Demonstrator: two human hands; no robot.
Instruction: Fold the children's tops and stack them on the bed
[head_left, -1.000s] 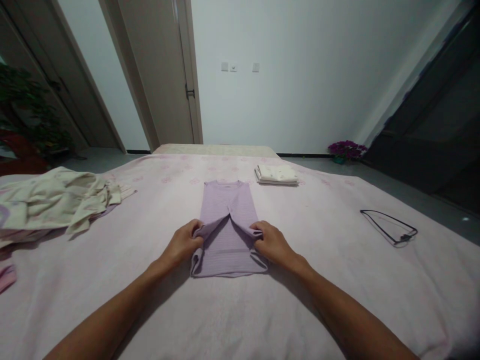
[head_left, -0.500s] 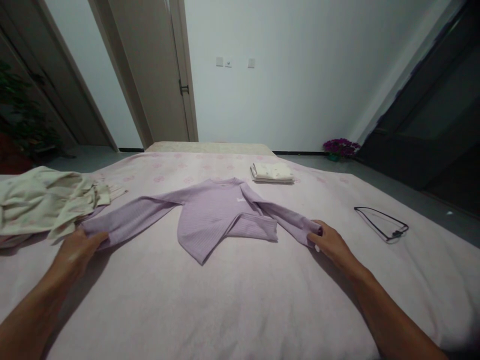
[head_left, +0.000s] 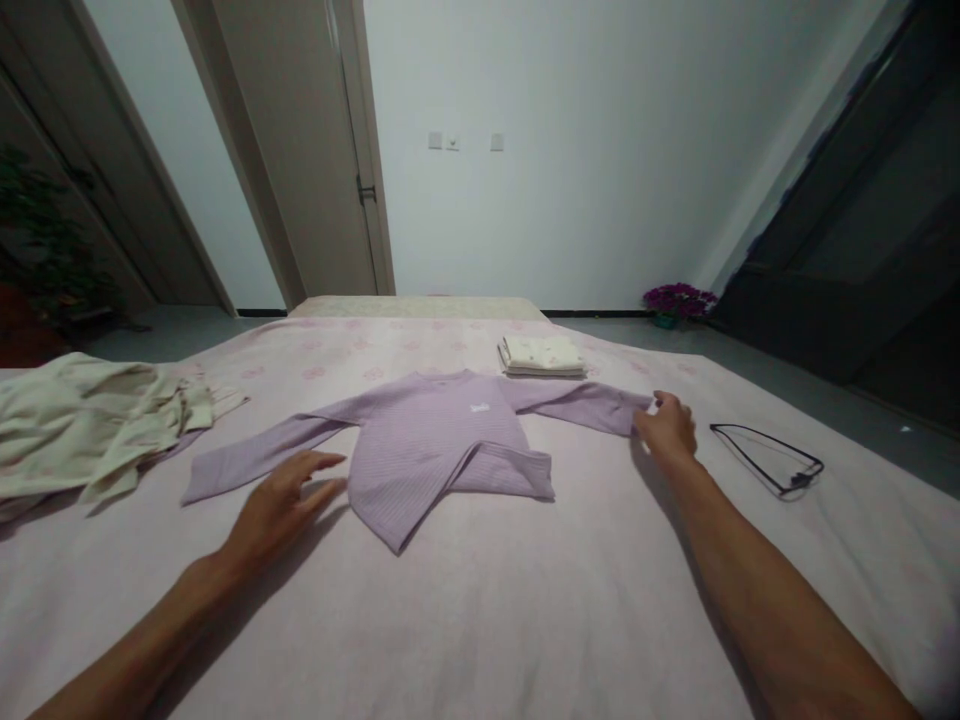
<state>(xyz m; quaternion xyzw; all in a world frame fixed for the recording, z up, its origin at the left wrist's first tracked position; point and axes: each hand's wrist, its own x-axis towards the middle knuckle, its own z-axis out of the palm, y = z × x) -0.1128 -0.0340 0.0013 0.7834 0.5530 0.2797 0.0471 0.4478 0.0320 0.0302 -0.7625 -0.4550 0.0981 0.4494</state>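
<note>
A lilac ribbed long-sleeved top (head_left: 427, 435) lies spread on the bed, its neckline toward the far side. Its lower hem is folded up askew at the right, and a small white mark shows on the chest. My right hand (head_left: 667, 425) pinches the cuff of the sleeve on the right, which stretches out sideways. Thumb and fingers apart, my left hand (head_left: 289, 500) hovers just left of the top's body, below the other sleeve, and holds nothing. That left sleeve lies slanting down toward the near left.
A heap of cream clothes (head_left: 90, 420) lies at the left of the bed. Beyond the top sits a folded cream garment (head_left: 544, 355). Black-framed glasses (head_left: 769, 458) rest at the right on the pale pink bedsheet (head_left: 480, 620).
My left hand has let go of the left cuff and moved right, toward the top's body. My right hand has moved the right sleeve farther away, straightening it sideways.
</note>
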